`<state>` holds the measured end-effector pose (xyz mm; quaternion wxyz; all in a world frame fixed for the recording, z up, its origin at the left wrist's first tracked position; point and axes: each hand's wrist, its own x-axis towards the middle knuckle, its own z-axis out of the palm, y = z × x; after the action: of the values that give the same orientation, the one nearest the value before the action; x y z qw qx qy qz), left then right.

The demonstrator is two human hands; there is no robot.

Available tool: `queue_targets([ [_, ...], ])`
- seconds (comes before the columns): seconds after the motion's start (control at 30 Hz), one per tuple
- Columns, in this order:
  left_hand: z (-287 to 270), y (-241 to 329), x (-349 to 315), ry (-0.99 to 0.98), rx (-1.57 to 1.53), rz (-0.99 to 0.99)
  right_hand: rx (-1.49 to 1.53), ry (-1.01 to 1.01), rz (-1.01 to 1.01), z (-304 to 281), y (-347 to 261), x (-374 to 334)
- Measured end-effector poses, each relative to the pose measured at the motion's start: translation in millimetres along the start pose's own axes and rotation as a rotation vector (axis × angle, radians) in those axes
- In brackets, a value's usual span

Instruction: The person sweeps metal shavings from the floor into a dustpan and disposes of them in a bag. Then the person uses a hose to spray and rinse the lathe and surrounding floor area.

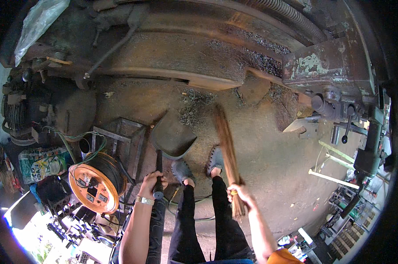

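My left hand (152,184) is closed round the dark handle of a dustpan (167,136), whose wide grey pan lies on the floor ahead of my left foot. In my right hand (242,193) is a stick broom (228,149), a bundle of thin brown sticks gripped near its lower end. The broom's far tip, slightly blurred, reaches the floor right of a pile of dark metal shavings (194,110). Some of these shavings lie along the pan's far edge.
Beyond the floor runs a large machine base (163,70) strewn with shavings. A motor (18,108), a metal frame (119,136) and an orange cable reel (93,185) stand to the left. Machine levers (346,125) jut out at right. A green cable (199,218) crosses behind my feet.
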<state>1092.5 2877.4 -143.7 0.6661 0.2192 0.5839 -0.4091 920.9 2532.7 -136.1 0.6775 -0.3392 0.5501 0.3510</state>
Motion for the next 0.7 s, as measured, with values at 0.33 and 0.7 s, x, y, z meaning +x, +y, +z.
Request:
queue_targets([
  [0.33, 9.0, -6.4, 14.1, 0.043, 0.070, 0.115, -0.269, -0.054, 0.146, 103.7, 42.4, 83.6],
  [0.7, 2.0, -3.0, 17.4, 0.079, 0.019, 0.114, -0.339, 0.070, -0.153, 27.1, -54.2, 6.6],
])
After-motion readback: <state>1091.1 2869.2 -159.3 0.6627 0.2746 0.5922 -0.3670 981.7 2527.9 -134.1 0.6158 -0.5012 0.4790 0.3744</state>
